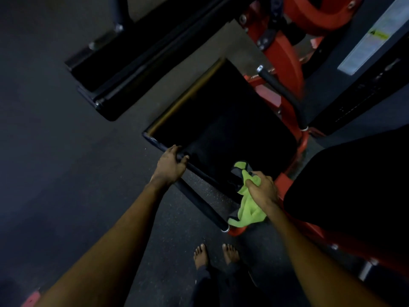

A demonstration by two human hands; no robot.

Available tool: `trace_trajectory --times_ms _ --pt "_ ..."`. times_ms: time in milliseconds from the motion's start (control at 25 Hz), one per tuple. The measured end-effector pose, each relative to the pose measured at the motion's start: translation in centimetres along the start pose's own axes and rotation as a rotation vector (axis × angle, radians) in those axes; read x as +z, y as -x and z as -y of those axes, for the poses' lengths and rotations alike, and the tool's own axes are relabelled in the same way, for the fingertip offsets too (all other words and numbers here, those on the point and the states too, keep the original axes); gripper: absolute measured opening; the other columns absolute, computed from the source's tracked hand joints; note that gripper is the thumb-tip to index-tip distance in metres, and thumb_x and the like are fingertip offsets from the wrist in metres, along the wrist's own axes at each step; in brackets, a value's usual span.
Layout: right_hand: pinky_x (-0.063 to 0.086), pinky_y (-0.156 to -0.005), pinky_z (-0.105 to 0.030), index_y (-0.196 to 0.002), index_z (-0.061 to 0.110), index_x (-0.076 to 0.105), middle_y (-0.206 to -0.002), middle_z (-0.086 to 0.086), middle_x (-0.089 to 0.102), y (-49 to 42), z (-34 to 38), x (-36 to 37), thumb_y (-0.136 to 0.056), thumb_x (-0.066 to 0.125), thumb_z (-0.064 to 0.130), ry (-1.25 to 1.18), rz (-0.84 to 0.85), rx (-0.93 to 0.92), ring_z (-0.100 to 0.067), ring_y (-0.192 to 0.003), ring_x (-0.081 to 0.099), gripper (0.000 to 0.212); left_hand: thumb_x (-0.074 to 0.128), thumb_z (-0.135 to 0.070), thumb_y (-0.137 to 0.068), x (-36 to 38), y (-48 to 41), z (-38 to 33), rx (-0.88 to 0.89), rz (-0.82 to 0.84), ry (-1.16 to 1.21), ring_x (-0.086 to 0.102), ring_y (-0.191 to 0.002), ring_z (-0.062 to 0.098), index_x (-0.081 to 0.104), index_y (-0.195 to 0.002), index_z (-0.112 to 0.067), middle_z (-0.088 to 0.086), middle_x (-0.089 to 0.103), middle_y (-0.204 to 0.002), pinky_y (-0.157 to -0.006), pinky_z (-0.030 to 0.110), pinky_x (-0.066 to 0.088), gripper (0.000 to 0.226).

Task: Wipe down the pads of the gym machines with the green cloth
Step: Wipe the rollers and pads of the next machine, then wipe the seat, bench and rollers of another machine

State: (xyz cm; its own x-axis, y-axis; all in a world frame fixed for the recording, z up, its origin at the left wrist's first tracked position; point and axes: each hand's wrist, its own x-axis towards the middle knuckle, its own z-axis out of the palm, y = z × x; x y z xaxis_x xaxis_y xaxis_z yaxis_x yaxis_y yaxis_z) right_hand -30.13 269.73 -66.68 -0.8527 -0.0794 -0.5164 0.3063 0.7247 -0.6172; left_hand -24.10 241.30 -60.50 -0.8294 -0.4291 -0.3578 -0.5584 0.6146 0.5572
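Green cloth point(247, 211), a crumpled lime microfibre rag, hangs at lower centre, bunched in the right hand point(262, 191), whose fingers curl round it beside the black square seat pad point(221, 120). The left hand point(171, 165) grips the black side bar point(204, 201), apparently for steadying. A red steel frame point(285, 56) and speckled dark rubber floor point(66, 151) lie beyond.

We're in a gym, folks: red steel machine frame point(285, 54) upper right, a big black pad point(221, 120) dead centre, speckled rubber floor point(44, 107) down the left, warning sticker point(379, 34) on the far-right panel.
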Motion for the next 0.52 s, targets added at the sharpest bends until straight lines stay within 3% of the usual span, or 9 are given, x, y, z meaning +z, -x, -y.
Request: trace_trajectory --times_ms 120,240,400,520 --pt "0.039 -0.085 -0.029 -0.133 0.028 0.063 -0.132 -0.011 0.053 1.0 6.0 -3.3 -0.09 0.065 0.026 -0.004 0.07 -0.125 -0.033 -0.117 0.057 0.043 0.055 -0.03 -0.101 -3.7 2.8 -2.9 0.053 -0.035 0.033 0.043 -0.139 0.024 0.047 -0.147 -0.014 0.007 0.045 -0.153 -0.115 0.034 0.035 0.05" --pt "0.042 -0.085 -0.03 -0.123 0.033 0.067 -0.125 -0.005 0.056 2.5 12.2 -6.0 -0.087 0.066 0.028 -0.032 0.083 -0.256 -0.027 -0.108 0.059 0.037 0.055 -0.022 -0.1 -7.3 5.4 -5.5 0.13 -0.095 0.047 0.053 -0.128 0.02 0.056 -0.139 -0.016 0.004 0.056 -0.142 -0.101 0.024 0.039 0.039" --pt "0.049 -0.091 -0.035 -0.118 0.036 0.069 -0.12 -0.002 0.058 5.2 20.3 -9.1 -0.082 0.067 0.03 -0.092 0.095 -0.423 -0.025 -0.106 0.061 0.036 0.057 -0.014 -0.098 -13.4 9.0 -7.7 0.167 -0.26 0.075 0.054 -0.099 0.008 0.066 -0.129 -0.019 -0.002 0.06 -0.126 -0.082 0.016 0.04 0.032" --pt "0.05 -0.092 -0.035 -0.115 0.038 0.069 -0.119 0.002 0.058 7.2 25.3 -10.3 -0.079 0.065 0.033 -0.121 0.118 -0.532 -0.021 -0.105 0.061 0.037 0.055 -0.014 -0.097 -17.7 11.2 -7.7 0.158 -0.358 0.107 0.05 -0.106 0.003 0.068 -0.124 -0.021 -0.007 0.059 -0.126 -0.092 0.022 0.042 0.031"
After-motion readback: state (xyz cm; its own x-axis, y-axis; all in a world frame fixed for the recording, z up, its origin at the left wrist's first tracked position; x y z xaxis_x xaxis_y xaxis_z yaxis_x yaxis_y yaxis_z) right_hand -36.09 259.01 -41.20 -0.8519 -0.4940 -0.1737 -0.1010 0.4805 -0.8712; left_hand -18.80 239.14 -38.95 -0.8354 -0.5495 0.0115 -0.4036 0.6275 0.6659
